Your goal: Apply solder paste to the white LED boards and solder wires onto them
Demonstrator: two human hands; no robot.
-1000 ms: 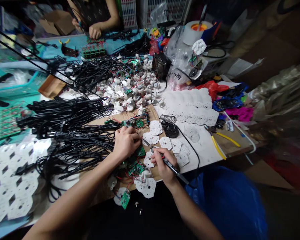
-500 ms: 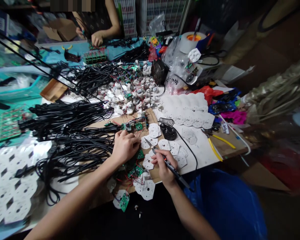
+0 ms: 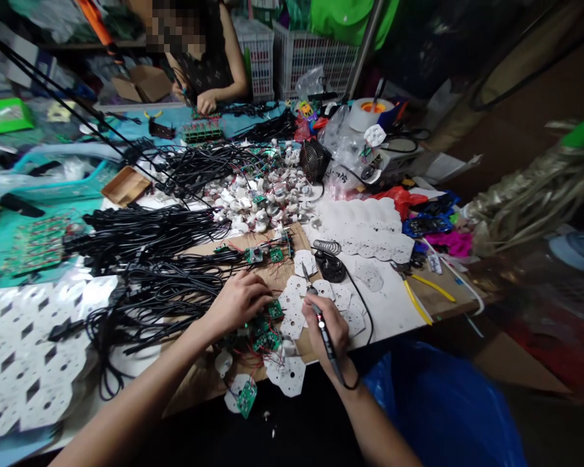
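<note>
My right hand (image 3: 329, 326) is wrapped round the dark handle of a soldering iron (image 3: 326, 335), whose metal tip points up and away over the white octagonal plates (image 3: 292, 301). My left hand (image 3: 242, 299) rests on the cardboard with bent fingers close together; whatever lies beneath its fingertips is hidden. Just right of those fingertips sits a small green circuit board (image 3: 275, 309). Nearer to me are more green boards (image 3: 267, 338) with thin red wires. One white plate (image 3: 287, 375) overhangs the front edge beside a hanging green board (image 3: 246, 397).
Black cable bundles (image 3: 150, 233) cover the left side. White parts (image 3: 260, 194) are heaped behind the cardboard. A coiled iron stand (image 3: 327, 247), yellow-handled pliers (image 3: 425, 298) and white sheets (image 3: 365, 227) lie right. A blue bag (image 3: 448, 402) hangs below. Across the table a person (image 3: 209, 71) works.
The view has tilted up and shifted slightly. My right hand has turned the iron more upright, its tip now farther from my left hand. My left hand has flattened a little near the boards.
</note>
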